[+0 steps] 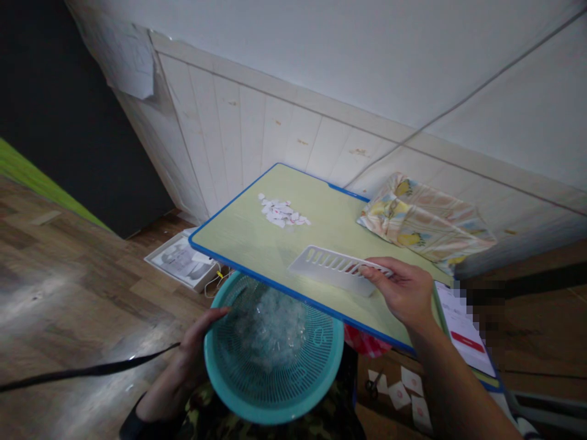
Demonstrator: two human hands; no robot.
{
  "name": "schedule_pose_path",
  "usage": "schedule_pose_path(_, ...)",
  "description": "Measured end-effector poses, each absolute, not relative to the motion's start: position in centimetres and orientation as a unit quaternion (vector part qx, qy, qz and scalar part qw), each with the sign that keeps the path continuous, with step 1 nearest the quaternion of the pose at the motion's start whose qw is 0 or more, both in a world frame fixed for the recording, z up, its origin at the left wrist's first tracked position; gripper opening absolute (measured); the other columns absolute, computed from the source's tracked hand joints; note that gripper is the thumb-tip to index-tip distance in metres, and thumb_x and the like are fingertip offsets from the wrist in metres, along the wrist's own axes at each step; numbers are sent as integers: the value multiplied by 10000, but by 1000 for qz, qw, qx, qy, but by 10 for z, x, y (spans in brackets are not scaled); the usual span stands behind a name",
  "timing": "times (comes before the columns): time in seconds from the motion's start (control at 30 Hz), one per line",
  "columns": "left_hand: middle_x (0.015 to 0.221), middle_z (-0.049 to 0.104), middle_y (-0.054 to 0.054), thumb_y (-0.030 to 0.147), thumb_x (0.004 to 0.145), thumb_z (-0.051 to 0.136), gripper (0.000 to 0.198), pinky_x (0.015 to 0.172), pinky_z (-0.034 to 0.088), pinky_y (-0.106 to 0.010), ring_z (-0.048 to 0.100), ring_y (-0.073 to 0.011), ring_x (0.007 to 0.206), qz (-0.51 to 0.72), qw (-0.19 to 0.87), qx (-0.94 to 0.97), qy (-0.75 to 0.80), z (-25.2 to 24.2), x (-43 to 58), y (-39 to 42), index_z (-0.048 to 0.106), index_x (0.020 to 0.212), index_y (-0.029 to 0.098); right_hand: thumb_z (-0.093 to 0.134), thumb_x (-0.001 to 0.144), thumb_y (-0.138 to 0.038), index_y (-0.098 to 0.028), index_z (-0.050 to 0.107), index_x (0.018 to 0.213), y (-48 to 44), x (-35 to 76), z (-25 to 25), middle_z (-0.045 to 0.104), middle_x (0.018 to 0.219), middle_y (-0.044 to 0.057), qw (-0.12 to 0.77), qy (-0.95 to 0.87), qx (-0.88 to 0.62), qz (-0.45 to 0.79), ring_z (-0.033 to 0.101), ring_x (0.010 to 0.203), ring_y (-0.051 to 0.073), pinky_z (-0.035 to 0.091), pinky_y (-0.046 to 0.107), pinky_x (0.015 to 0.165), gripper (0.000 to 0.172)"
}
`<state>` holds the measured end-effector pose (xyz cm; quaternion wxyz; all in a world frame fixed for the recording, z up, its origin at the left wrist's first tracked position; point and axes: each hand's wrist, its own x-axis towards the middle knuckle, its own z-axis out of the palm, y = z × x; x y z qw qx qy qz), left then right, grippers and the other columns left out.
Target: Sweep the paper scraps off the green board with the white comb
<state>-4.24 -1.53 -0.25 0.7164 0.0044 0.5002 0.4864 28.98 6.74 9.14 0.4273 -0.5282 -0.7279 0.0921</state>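
Note:
My right hand (406,290) grips one end of a white slotted plastic strip (332,267) that lies on a pale green board with a blue rim (238,235). Farther along the board sits a small pile of white paper bits (282,212). My left hand (195,348) holds the rim of a teal perforated basket (279,379) just under the board's near edge. The basket holds clear crumpled plastic bits (270,327).
A patterned folded cloth (424,223) lies at the board's far right corner. A printed sheet (461,327) lies to the right. A white box (183,261), scissors (373,386) and paper cards (406,388) lie on the wooden floor. A white panelled wall stands behind.

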Motion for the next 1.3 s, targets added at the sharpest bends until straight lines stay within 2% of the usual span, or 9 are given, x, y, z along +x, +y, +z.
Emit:
schedule_pose_path(0.37, 593, 780, -124, 129, 904, 543, 343, 551, 613, -310, 717, -219, 507, 480, 713, 9, 511, 4, -41, -13, 780, 658, 95, 727, 844, -337, -272, 812, 806, 54, 276, 98, 788, 740, 1, 414, -747, -508, 112, 711, 574, 168, 522, 232, 505, 113)
schedule_pose_path(0.7, 572, 767, -114, 118, 879, 578, 306, 512, 594, -299, 698, -211, 471, 488, 710, 15, 508, 2, -42, -15, 772, 644, 89, 741, 827, -351, -267, 815, 800, 41, 279, 98, 783, 720, 9, 402, -742, -523, 119, 709, 566, 178, 521, 239, 491, 115)
schedule_pose_path(1.0, 555, 767, -104, 90, 849, 578, 286, 491, 605, -309, 701, -218, 454, 485, 711, -18, 509, 7, -40, -11, 746, 620, 126, 758, 803, -388, -241, 816, 864, 82, 278, 85, 796, 798, 27, 491, -673, -552, 33, 713, 634, 200, 552, 292, 576, 170)
schedule_pose_path(1.3, 578, 772, -123, 115, 893, 564, 319, 536, 616, -305, 720, -227, 493, 493, 703, 9, 513, 0, -52, -13, 769, 648, 114, 716, 842, -375, -261, 820, 844, 90, 250, 86, 800, 798, 17, 450, -736, -499, 82, 721, 612, 178, 560, 259, 579, 154)
